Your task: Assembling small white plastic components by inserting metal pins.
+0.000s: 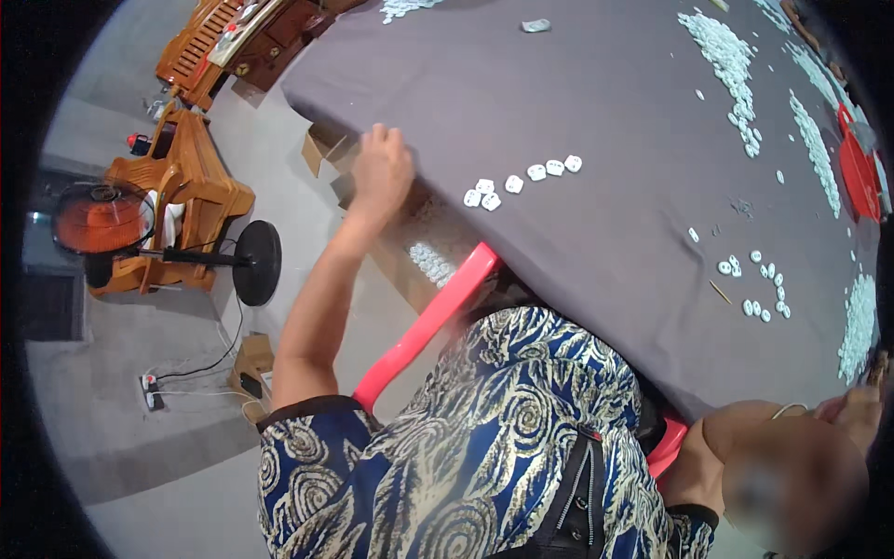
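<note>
My left hand (382, 172) is raised at the table's left edge, above an open cardboard box. Its fingers are curled together; whatever they hold, if anything, is hidden. Nearest to it on the tabletop are several small white rounded pieces (536, 172) with dark marks, three grouped together and the others strung out in a line. More white pieces (431, 265) lie in the cardboard box (402, 270) below my left forearm. My right hand (852, 412) is at the far right rim, next to a pile of small white pieces (857, 331); its fingers are unclear there.
A grey cloth covers the table (577, 102). Long heaps of white pieces (722, 61) and a red container (859, 168) lie toward the right. A thin stick (720, 292) rests near a loose ring of pieces. Left of me are a red chair (424, 326) and a standing fan (102, 219).
</note>
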The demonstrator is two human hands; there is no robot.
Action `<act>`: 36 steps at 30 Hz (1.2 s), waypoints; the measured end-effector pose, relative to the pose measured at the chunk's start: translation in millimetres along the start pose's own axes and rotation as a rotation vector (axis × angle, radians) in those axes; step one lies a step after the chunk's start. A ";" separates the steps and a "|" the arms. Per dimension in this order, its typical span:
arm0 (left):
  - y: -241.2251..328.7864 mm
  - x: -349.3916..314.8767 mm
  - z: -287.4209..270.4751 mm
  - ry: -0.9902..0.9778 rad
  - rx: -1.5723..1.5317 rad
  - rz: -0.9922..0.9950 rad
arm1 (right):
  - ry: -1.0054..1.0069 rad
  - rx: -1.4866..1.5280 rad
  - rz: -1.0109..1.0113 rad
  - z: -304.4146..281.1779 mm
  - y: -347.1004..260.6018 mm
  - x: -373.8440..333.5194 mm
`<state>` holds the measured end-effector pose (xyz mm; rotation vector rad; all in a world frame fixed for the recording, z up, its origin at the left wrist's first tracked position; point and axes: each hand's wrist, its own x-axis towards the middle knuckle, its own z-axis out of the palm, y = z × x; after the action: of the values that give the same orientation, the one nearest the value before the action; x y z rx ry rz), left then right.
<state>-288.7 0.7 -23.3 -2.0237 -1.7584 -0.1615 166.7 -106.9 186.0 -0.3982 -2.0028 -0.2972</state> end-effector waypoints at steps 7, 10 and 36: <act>39.4 12.9 -55.7 0.030 -0.320 -0.079 | -0.342 -0.162 0.111 -26.0 0.0 -1.1; 103.6 33.0 -69.3 0.106 -0.696 0.127 | -0.210 -0.050 0.323 -17.7 9.6 -5.1; 58.2 -38.7 -23.5 0.123 -0.620 -0.030 | -0.373 -0.372 0.922 15.9 86.8 -173.2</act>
<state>-234.9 -48.9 -31.8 -2.3250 -1.8064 -0.9194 261.1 -47.3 26.9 -1.6357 -1.8791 0.0015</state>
